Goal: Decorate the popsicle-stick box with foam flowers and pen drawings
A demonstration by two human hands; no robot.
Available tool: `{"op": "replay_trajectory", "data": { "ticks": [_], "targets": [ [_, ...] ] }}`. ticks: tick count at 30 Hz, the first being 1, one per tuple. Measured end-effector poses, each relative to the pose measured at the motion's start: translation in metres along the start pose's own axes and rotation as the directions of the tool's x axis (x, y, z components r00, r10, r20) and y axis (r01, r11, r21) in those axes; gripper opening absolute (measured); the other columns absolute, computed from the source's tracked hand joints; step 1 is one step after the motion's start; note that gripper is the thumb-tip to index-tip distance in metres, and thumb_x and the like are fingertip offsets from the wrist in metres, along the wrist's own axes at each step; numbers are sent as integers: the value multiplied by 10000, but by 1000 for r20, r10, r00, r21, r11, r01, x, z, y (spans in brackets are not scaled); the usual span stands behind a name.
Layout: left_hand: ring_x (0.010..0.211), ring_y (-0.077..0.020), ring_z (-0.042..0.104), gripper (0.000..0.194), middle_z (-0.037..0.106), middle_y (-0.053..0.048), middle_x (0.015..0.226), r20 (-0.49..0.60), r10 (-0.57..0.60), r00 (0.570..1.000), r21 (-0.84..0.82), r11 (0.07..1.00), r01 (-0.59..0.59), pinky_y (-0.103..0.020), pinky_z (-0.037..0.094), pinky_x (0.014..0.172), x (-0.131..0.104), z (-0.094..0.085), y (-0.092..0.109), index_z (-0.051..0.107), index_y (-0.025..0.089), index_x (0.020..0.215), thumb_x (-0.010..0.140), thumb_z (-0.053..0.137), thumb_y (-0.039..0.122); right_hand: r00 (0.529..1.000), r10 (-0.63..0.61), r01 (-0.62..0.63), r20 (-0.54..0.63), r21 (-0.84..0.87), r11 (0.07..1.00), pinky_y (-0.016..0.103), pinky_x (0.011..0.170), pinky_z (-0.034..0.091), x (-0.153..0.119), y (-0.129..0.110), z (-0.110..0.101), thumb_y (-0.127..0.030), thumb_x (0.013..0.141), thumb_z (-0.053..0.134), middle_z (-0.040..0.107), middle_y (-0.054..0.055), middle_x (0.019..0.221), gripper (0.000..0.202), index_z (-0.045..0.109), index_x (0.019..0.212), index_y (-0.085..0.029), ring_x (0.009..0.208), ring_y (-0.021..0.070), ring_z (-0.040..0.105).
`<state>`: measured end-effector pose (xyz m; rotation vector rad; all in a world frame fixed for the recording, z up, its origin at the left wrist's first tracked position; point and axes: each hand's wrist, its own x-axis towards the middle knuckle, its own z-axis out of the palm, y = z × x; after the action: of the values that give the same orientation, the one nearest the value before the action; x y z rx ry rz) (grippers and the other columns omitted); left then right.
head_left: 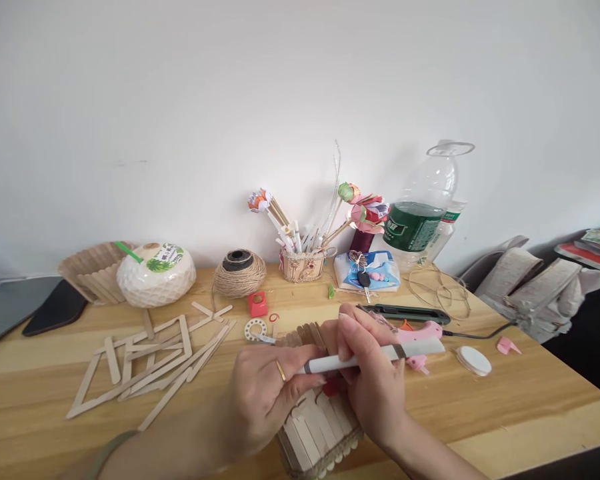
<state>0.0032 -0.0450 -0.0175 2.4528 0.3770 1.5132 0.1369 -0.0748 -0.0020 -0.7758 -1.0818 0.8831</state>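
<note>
A white marker pen (pixel 340 363) with grey bands lies slantwise across both hands. My left hand (pixel 265 387), with a gold ring, is closed, its thumb and forefinger pinching the pen's left end. My right hand (pixel 373 373) is closed round the pen's middle, and the wide white end sticks out to the right. Below them is a small craft-stick basket (pixel 320 430), tilted, with twine along its lower edge. Fingers hide its middle, and a bit of red shows between the hands. I cannot tell which fingers steady the basket.
Loose craft sticks (pixel 155 360) lie at left. Behind stand a white coconut (pixel 156 275), a twine spool (pixel 240 273), a decorated pot (pixel 303 265) and a large bottle (pixel 420 213). At right are a box cutter (pixel 407 313), a pink glue gun (pixel 423 337) with its cord, and white discs (pixel 474 360).
</note>
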Motion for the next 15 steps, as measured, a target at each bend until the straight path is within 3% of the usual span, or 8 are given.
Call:
{"op": "replay_trajectory", "data": {
  "ticks": [4,7,10,12,13,15],
  "targets": [
    [553,-109,686,239,749,-28,707,16,-76,997,-92,993,77,-171,518,538,0,1,-4,649,131,1031,988,476,290,995,84,-85,54,30,996,187,345,257,1,2,-3,-423,874,551,341,-75,475,416,402,547,-213,395,76,296],
    [476,-97,656,313,755,-17,671,43,-172,984,-97,980,175,-159,502,488,1,1,-6,693,139,995,955,518,395,991,121,-122,51,12,992,181,350,242,8,1,-15,-454,821,632,368,-76,454,422,445,540,-201,392,67,289],
    [442,-101,655,381,771,-31,668,14,-215,976,-81,973,216,-156,509,459,2,2,-8,722,137,986,922,541,466,996,12,-14,-92,-15,1000,175,370,244,24,-9,-36,-436,761,708,356,-80,426,430,457,510,-193,400,62,300],
    [506,-114,699,360,788,-57,735,-18,-207,978,-90,975,204,-155,550,518,1,3,-10,732,132,978,937,536,431,972,-98,87,-213,-63,994,177,382,271,36,-17,-51,-456,753,716,394,-75,451,407,495,534,-193,407,61,326],
    [557,-123,724,332,794,-67,780,-27,-197,980,-96,976,194,-160,570,564,1,4,-11,735,134,974,947,534,397,957,-159,132,-242,-124,983,178,384,289,42,-20,-58,-464,745,721,452,-65,488,370,536,570,-196,417,61,358],
    [623,-133,747,268,796,-68,824,-38,-189,981,-114,976,184,-167,589,610,0,5,-13,737,147,980,958,531,317,967,-176,109,-185,-321,941,199,441,391,53,-23,-66,-436,745,727,601,-30,618,242,648,736,-208,475,80,471]
  ]
}}
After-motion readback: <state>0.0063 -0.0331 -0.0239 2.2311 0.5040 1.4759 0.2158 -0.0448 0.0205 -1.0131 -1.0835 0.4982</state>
